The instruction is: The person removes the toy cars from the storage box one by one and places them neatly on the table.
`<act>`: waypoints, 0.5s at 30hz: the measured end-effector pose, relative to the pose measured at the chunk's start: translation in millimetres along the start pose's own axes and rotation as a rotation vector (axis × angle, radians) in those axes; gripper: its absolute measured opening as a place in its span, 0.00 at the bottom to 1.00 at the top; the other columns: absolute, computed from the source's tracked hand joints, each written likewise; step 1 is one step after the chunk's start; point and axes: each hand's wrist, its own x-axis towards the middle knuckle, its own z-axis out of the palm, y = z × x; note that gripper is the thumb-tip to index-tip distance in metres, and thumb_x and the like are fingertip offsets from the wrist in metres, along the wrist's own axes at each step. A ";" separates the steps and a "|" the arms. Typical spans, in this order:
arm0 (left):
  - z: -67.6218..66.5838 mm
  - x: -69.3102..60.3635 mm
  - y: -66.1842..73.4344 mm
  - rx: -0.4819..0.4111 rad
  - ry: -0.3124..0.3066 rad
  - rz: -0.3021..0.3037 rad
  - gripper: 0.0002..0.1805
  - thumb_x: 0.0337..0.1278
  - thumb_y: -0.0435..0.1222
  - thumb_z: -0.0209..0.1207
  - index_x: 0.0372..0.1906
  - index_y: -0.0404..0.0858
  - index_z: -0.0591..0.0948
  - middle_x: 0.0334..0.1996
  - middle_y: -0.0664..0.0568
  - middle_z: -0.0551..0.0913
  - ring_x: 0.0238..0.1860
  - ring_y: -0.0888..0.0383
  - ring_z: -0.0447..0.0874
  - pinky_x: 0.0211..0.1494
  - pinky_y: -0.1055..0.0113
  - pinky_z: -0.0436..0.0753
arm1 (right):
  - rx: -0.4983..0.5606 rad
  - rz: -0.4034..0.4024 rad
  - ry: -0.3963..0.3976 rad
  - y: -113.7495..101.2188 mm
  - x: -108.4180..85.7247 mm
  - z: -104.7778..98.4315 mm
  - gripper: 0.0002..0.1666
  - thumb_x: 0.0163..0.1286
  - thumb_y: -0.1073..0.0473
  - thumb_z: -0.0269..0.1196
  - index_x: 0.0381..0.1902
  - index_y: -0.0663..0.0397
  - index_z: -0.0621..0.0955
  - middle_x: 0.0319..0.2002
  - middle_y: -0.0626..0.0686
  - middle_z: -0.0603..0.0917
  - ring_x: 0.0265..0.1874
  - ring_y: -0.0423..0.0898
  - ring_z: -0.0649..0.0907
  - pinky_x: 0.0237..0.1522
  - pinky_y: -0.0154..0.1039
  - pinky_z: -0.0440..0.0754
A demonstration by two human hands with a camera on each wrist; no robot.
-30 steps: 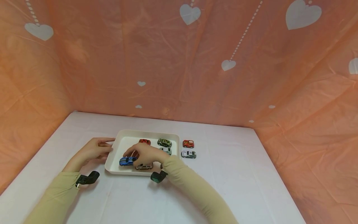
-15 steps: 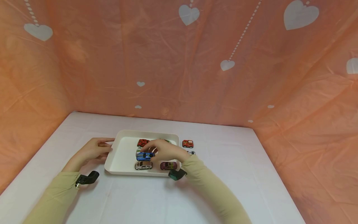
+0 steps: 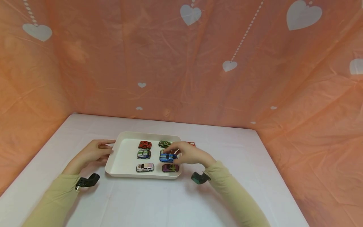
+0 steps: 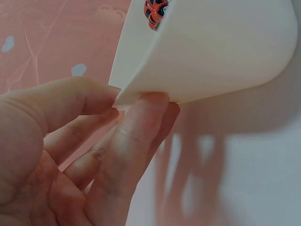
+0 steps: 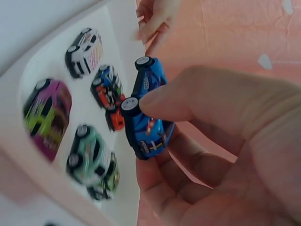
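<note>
The right hand (image 3: 191, 153) pinches a blue toy car (image 3: 168, 158) between thumb and fingers over the right part of a white tray (image 3: 120, 174). In the right wrist view the blue car (image 5: 148, 110) hangs above the tray's other cars, its wheels turned toward the tray. At the tray's left edge, the left hand (image 3: 94, 154) holds the rim; the left wrist view has its thumb and fingers (image 4: 146, 122) on the tray wall (image 4: 211, 52). Inside the tray lie a red car (image 3: 145, 145), a white-green car (image 3: 143, 154), a white car (image 3: 145, 167), a purple car (image 3: 170, 168) and a green camouflage car (image 3: 164, 144).
A light green car (image 5: 88, 155) in the tray is mostly covered by the blue one in the head view. Right of the tray, a red car (image 3: 191, 143) shows behind the right hand. Orange cloth with pale hearts (image 3: 190, 14) surrounds the white table (image 3: 136, 201).
The right hand has carried the blue car rightward across the tray, from its left part to its right part, uncovering the cars on the left. The left hand has stayed at the tray's edge.
</note>
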 end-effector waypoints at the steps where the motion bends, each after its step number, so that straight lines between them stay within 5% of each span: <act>1: 0.3 0.2 0.2 0.001 0.000 -0.002 0.31 0.62 0.29 0.57 0.68 0.24 0.61 0.46 0.32 0.80 0.35 0.53 0.84 0.32 0.63 0.83 | -0.007 0.008 0.006 1.7 -4.3 -1.9 0.28 0.55 0.72 0.65 0.56 0.53 0.80 0.49 0.45 0.80 0.45 0.43 0.80 0.50 0.40 0.78; 15: 0.3 1.5 -1.2 -0.028 0.004 0.000 0.33 0.61 0.29 0.57 0.68 0.25 0.60 0.44 0.35 0.81 0.32 0.53 0.84 0.31 0.63 0.83 | 0.006 0.070 0.049 32.7 -55.6 -17.8 0.26 0.56 0.73 0.65 0.54 0.56 0.81 0.46 0.48 0.80 0.45 0.46 0.79 0.51 0.42 0.77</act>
